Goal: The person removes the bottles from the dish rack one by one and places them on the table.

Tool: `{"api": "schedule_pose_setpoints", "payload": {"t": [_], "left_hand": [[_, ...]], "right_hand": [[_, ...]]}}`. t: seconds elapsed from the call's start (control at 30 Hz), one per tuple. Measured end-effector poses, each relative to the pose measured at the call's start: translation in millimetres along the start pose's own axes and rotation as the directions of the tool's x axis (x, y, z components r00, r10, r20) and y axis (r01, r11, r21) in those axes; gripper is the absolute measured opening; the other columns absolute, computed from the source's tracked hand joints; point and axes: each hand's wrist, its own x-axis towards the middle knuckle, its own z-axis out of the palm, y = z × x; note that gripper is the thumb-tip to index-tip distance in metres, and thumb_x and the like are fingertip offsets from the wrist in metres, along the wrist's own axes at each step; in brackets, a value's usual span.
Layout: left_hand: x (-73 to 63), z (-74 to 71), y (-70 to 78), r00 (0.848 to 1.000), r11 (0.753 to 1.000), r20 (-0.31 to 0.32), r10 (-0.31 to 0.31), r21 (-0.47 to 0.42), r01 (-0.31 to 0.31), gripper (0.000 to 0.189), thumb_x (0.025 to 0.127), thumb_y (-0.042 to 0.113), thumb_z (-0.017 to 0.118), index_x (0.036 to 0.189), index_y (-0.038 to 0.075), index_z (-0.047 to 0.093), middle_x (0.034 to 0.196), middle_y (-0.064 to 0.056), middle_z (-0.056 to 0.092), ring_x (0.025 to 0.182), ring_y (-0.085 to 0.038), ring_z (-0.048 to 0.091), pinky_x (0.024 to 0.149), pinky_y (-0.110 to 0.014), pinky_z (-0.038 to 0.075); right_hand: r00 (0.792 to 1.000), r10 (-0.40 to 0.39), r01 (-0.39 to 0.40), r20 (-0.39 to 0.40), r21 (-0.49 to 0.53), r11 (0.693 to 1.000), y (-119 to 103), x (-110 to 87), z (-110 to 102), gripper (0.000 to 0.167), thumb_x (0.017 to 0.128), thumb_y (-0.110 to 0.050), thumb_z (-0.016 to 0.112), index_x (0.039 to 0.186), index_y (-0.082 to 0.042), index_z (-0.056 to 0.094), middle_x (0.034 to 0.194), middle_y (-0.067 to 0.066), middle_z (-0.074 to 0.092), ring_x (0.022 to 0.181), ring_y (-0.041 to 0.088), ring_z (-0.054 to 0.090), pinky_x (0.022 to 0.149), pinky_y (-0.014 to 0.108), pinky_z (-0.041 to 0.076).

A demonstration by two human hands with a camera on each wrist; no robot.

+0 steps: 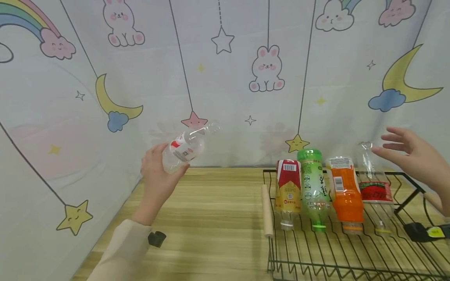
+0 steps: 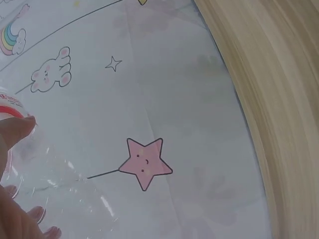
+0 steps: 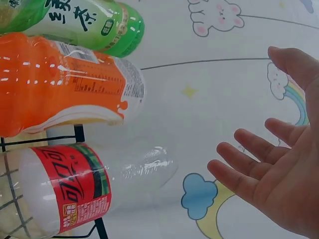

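Observation:
My left hand (image 1: 158,171) grips a clear plastic bottle (image 1: 184,150) with a red and white label, held tilted above the table, its neck pointing up and right. In the left wrist view, fingers (image 2: 17,132) curl round the see-through bottle. My right hand (image 1: 415,156) has its fingers spread and holds nothing; in the right wrist view a gap shows between it and the nearest bottle. That clear bottle with a red label (image 1: 375,191) stands upside down on a black wire rack (image 1: 316,260). Beside it, also neck down, are an orange bottle (image 1: 346,191), a green bottle (image 1: 313,183) and a red-and-yellow labelled bottle (image 1: 289,187).
The rack has a wooden handle (image 1: 267,210) on its left side and rests on a wood-grain table (image 1: 211,218). Behind the table hangs a pale curtain (image 1: 225,97) printed with stars, moons and rabbits.

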Motion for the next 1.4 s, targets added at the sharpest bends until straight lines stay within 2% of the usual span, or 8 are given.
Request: {"api": "schedule_pose_setpoints", "payload": {"t": [0.17, 0.37, 0.5, 0.63, 0.93, 1.07, 1.3, 1.4], "left_hand": [[-0.6, -1.3, -13.8, 0.99, 0.988, 0.016, -0.142, -0.052, 0.143, 0.07, 0.076, 0.012, 0.081, 0.134, 0.002, 0.043, 0.129, -0.018, 0.045, 0.12, -0.035, 0.036, 0.098, -0.054, 0.03], [-1.5, -1.9, -32.5, 0.959, 0.952, 0.048, -0.279, -0.115, 0.282, 0.071, 0.079, 0.013, 0.078, 0.136, 0.0, 0.039, 0.132, -0.02, 0.04, 0.122, -0.035, 0.034, 0.099, -0.052, 0.032], [-3.6, -0.8, -49.0, 0.937, 0.924, 0.057, -0.344, -0.158, 0.349, 0.072, 0.08, 0.013, 0.077, 0.137, -0.001, 0.036, 0.132, -0.019, 0.04, 0.121, -0.033, 0.037, 0.1, -0.05, 0.033], [-4.6, -0.7, -61.9, 0.911, 0.89, 0.065, -0.406, -0.2, 0.411, 0.074, 0.082, 0.014, 0.076, 0.14, -0.001, 0.032, 0.135, -0.019, 0.039, 0.123, -0.032, 0.037, 0.106, -0.053, 0.029], [-10.6, -7.4, -83.6, 0.82, 0.783, 0.126, -0.559, -0.247, 0.571, 0.091, 0.085, 0.029, 0.073, 0.151, 0.008, 0.014, 0.155, -0.017, 0.021, 0.141, -0.037, 0.022, 0.112, -0.058, 0.023], [-13.1, -7.7, -92.6, 0.794, 0.752, 0.132, -0.593, -0.263, 0.605, 0.092, 0.086, 0.033, 0.073, 0.151, 0.01, 0.011, 0.156, -0.016, 0.019, 0.142, -0.036, 0.021, 0.112, -0.056, 0.024], [-19.9, -6.4, -108.8, 0.726, 0.676, 0.149, -0.672, -0.276, 0.683, 0.096, 0.085, 0.039, 0.072, 0.152, 0.013, 0.008, 0.158, -0.015, 0.015, 0.144, -0.036, 0.018, 0.112, -0.056, 0.024], [-23.1, -5.5, -115.4, 0.706, 0.656, 0.141, -0.694, -0.279, 0.701, 0.095, 0.085, 0.037, 0.072, 0.151, 0.013, 0.009, 0.157, -0.016, 0.016, 0.143, -0.036, 0.02, 0.112, -0.055, 0.025]], "right_hand": [[0.999, 0.031, -0.032, -0.024, -0.013, 0.999, 31.7, 3.1, 6.5, 0.091, 0.094, -0.049, 0.056, 0.155, -0.01, 0.002, 0.149, 0.034, 0.024, 0.125, 0.055, 0.033, 0.08, 0.076, 0.034], [0.996, 0.089, -0.089, -0.018, 0.003, 0.996, 33.6, -5.1, 9.1, 0.086, 0.097, -0.046, 0.05, 0.154, -0.006, -0.001, 0.152, 0.034, 0.019, 0.133, 0.052, 0.029, 0.087, 0.075, 0.032], [0.992, 0.124, -0.126, 0.036, 0.078, 0.989, 37.1, -8.0, 11.5, 0.091, 0.097, -0.048, 0.049, 0.152, -0.001, -0.005, 0.149, 0.039, 0.012, 0.127, 0.063, 0.022, 0.087, 0.078, 0.027], [0.987, 0.139, -0.145, 0.075, 0.076, 0.987, 39.4, -10.0, 16.7, 0.092, 0.097, -0.049, 0.048, 0.151, 0.003, -0.006, 0.147, 0.042, 0.012, 0.121, 0.064, 0.026, 0.086, 0.078, 0.029], [0.985, 0.087, -0.094, 0.152, 0.04, 0.995, 33.7, -14.6, 22.9, 0.09, 0.099, -0.041, 0.049, 0.146, 0.012, -0.006, 0.137, 0.05, 0.019, 0.112, 0.066, 0.032, 0.084, 0.077, 0.032], [0.981, 0.089, -0.098, 0.175, 0.043, 0.994, 37.2, -13.2, 25.6, 0.092, 0.098, -0.042, 0.049, 0.146, 0.013, -0.008, 0.138, 0.05, 0.019, 0.111, 0.066, 0.035, 0.085, 0.076, 0.034], [0.971, 0.109, -0.117, 0.215, 0.026, 0.993, 44.2, -12.7, 30.8, 0.095, 0.098, -0.044, 0.05, 0.144, 0.016, -0.008, 0.136, 0.052, 0.017, 0.112, 0.066, 0.034, 0.085, 0.073, 0.037], [0.965, 0.115, -0.122, 0.235, 0.016, 0.992, 47.4, -12.9, 33.8, 0.096, 0.098, -0.044, 0.05, 0.143, 0.017, -0.009, 0.135, 0.053, 0.018, 0.112, 0.066, 0.035, 0.084, 0.07, 0.042]]}}
